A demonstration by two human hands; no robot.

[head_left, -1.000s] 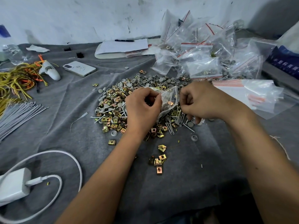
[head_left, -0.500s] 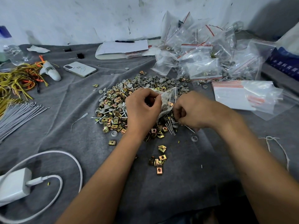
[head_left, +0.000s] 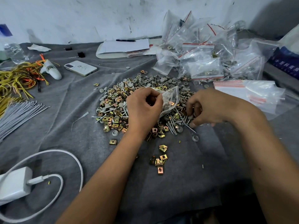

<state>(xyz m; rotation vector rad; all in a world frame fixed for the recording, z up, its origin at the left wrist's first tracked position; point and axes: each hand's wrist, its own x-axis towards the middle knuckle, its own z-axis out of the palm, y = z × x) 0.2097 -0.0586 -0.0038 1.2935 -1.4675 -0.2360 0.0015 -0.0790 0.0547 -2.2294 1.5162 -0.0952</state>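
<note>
Nearest the camera, a white charger block with looped white cable [head_left: 14, 185] is laid on the grey felt-covered table [head_left: 186, 183], bottom left. A bit further in, a small loose cluster of brass-coloured square metal clips [head_left: 159, 160] is scattered just short of the main heap. Then the left hand [head_left: 144, 109] is seen with fingers and thumb curled, and a small clear plastic zip bag [head_left: 171, 97] is pinched at its red-striped mouth. The bag is held just over the big pile of clips, grey plastic caps and steel screws [head_left: 113, 109], with a few parts inside. The right hand [head_left: 208, 109] is set on the pile's right edge, fingers hooked into screws and caps; whether anything is actually gripped can't be told. Further back, a white smartphone [head_left: 80, 68] is laid on the left, and a heap of filled clear bags [head_left: 205, 62] is stacked by the wall.
</note>
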